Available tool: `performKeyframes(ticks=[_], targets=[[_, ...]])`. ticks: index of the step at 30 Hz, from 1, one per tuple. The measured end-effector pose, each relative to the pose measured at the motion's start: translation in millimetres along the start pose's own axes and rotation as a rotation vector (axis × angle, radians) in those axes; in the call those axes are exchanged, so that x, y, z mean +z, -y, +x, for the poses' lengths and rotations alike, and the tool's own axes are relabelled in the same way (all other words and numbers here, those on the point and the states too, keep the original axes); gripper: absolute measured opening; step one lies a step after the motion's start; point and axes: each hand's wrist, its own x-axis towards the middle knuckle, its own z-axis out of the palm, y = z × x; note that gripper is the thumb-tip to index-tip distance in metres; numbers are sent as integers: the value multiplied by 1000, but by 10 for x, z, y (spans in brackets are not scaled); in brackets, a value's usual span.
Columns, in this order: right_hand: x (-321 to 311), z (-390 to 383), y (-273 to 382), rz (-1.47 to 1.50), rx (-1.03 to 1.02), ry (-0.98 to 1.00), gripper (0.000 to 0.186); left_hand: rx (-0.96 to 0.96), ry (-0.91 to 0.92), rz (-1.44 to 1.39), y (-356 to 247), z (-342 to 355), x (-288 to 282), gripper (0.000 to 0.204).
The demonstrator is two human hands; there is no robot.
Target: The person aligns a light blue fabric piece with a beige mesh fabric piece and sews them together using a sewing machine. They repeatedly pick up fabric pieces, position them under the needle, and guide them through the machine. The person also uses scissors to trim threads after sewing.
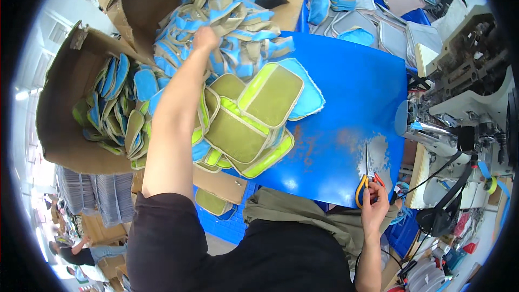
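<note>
Left grip (206,39) touches the strip pile (227,16), far left; closure cannot be determined. Right grip (375,208), fingers curled, holds scissors (364,183) near the surface's (346,92) near-right edge, long axis pointing away from the body.

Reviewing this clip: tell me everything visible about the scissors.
The scissors have slim, metallic-looking blades and two smooth loops that look like plastic: yellow-orange on the left, red on the right. The person's right hand holds them by the loops, partly covering these. The blades point away from the person, over a worn grey patch near the blue table's right edge; whether they touch it is unclear.
</note>
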Motion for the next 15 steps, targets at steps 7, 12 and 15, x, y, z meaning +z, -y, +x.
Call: performKeyframes(ticks=[7,12,15], targets=[[-61,-29,8,125,35,-24,21,471,90,-487,-535,-558,-1475,47],[-83,34,352,202,-32,1,20,595,47,-300,-1028,-1718,-2556,24],[-4,22,649,313,-99,68,23,725,-96,-472,-1137,-2258,-2752,31]])
